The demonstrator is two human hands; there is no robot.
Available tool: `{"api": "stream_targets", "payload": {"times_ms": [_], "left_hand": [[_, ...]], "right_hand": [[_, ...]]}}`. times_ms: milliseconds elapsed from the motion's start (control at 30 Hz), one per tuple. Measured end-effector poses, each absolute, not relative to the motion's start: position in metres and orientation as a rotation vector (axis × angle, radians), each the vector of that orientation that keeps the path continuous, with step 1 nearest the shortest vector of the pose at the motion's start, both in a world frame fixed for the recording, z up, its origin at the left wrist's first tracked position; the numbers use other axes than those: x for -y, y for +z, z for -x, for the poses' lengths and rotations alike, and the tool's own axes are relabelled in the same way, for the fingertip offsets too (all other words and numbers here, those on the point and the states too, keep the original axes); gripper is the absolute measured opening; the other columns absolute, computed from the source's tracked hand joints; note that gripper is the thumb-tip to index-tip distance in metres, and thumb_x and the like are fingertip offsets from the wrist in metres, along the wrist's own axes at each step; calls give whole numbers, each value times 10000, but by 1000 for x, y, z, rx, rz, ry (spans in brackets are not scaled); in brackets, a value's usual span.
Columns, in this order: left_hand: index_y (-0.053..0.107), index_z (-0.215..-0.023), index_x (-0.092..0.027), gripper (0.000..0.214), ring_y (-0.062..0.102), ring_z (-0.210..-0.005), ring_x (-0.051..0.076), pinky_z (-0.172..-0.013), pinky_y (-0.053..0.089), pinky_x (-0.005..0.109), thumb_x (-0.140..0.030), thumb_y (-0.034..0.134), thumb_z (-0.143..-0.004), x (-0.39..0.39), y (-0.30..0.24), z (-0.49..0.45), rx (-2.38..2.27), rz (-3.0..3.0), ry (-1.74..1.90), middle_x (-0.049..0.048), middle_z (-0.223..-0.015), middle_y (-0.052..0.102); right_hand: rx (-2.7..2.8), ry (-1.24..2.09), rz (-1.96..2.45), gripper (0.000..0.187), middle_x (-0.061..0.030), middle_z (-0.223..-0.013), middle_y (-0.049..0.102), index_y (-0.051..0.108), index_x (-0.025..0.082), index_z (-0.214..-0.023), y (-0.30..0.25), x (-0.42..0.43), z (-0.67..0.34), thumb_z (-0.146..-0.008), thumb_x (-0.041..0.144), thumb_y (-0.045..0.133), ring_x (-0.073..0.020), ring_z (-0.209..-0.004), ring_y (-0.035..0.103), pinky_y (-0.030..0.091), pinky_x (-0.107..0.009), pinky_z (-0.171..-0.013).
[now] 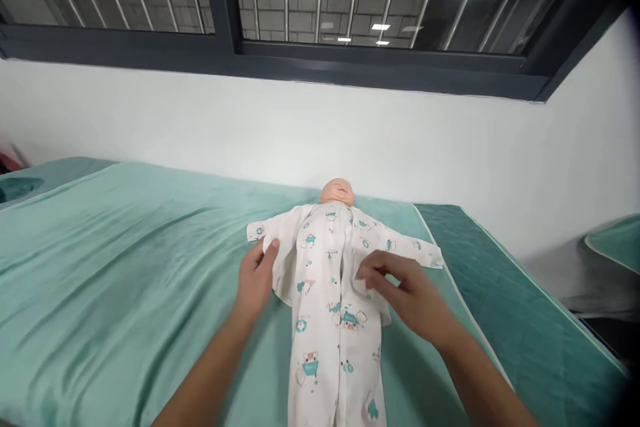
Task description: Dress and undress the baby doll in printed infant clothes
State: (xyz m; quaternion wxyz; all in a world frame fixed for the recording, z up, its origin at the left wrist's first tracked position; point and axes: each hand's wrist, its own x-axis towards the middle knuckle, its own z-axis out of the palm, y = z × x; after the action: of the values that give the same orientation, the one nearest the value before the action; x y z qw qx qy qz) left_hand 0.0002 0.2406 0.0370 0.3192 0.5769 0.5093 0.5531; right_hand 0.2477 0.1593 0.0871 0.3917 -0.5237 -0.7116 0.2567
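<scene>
Teal sheet (125, 267): left hand (256, 278), right hand (411, 295) grip printed romper (327, 293) on doll (337, 191).

- A single head-worn camera looks forward and down from the near edge of the green-sheeted bed (100, 247).
- It faces the white wall (300, 127) and the window (225, 53) across the upper frame.
- The baby doll (335, 267) lies close, at lower centre.

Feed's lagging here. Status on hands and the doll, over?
Left hand on romper edge, grip unclear. Right hand pinching romper front. Doll flat on green sheet.
</scene>
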Motion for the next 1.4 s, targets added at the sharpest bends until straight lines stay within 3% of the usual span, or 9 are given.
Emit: {"api": "stream_targets", "payload": {"times_ms": [67, 133, 267, 400, 500, 600, 733, 1200, 1400], "left_hand": [[535, -719, -194, 331, 561, -709, 158, -617, 448, 259, -419, 472, -953, -231, 55, -24, -1287, -1636, 1453, -8, -726, 603], [577, -757, -195, 269, 639, -904, 203, -761, 521, 312, -319, 459, -963, -220, 65, -45, -1113, -1978, 1346, 38, -906, 687], [596, -775, -171, 117, 575, -1214, 294, -1051, 441, 480, -166, 556, -885, -207, 62, -62, -761, -2652, 1200, 112, -1260, 661], [550, -713, -189, 186, 640, -1027, 213, -910, 510, 395, -126, 536, -888, -226, 59, -54, -736, -2458, 1345, 59, -1045, 718], [551, -703, -214, 272, 631, -967, 187, -849, 511, 356, -221, 455, -957, -258, 59, -51, -1130, -2055, 1328, 45, -1015, 696], [617, -903, -242, 188, 613, -1040, 207, -860, 500, 355, -318, 454, -960, -286, 57, -58, -1397, -1790, 1203, 51, -1155, 661], [601, -1079, -241, 236, 626, -961, 205, -833, 476, 344, -326, 415, -962, -305, 63, -75, -1362, -1843, 1028, 47, -1031, 677], [729, -963, -220, 233, 640, -920, 208, -844, 480, 337, -199, 513, -879, -354, 83, -105, -1315, -1967, 1007, 57, -990, 720], [695, -778, -216, 216, 623, -859, 202, -755, 461, 324, -246, 514, -892, -359, 78, -113, -1279, -1997, 970, 47, -879, 702]], "right_hand": [[1660, 537, 1404, 264, -2, -787, 620, 587, 228, -829, 83, -183, -256, -981, 403, 461, -151, -710, 540, 406, -277, -659], [1631, 341, 1505, 244, 0, -782, 608, 572, 229, -830, 80, -214, -262, -970, 400, 468, -152, -698, 528, 389, -281, -660], [1687, 140, 1820, 285, -10, -722, 582, 482, 230, -713, 79, -276, -265, -931, 415, 489, -171, -672, 490, 338, -298, -636], [1677, 296, 2091, 386, -39, -665, 586, 414, 243, -646, 85, -306, -261, -897, 530, 474, -183, -611, 462, 311, -307, -579], [1676, 380, 2117, 410, -69, -686, 611, 421, 248, -633, 89, -312, -261, -876, 574, 471, -190, -593, 476, 318, -312, -560], [1697, 428, 2071, 389, -76, -667, 613, 429, 251, -608, 88, -314, -266, -879, 527, 475, -185, -561, 469, 311, -314, -541], [1701, 453, 1939, 326, -38, -611, 580, 424, 245, -584, 84, -316, -273, -869, 392, 485, -162, -534, 437, 289, -306, -538], [1290, 571, 1685, 256, 3, -643, 598, 621, 212, -684, 74, -323, -245, -818, 428, 583, -150, -609, 458, 347, -282, -602], [1225, 644, 1638, 250, -8, -641, 622, 669, 200, -729, 73, -326, -246, -808, 428, 604, -154, -603, 487, 357, -272, -570]]}}
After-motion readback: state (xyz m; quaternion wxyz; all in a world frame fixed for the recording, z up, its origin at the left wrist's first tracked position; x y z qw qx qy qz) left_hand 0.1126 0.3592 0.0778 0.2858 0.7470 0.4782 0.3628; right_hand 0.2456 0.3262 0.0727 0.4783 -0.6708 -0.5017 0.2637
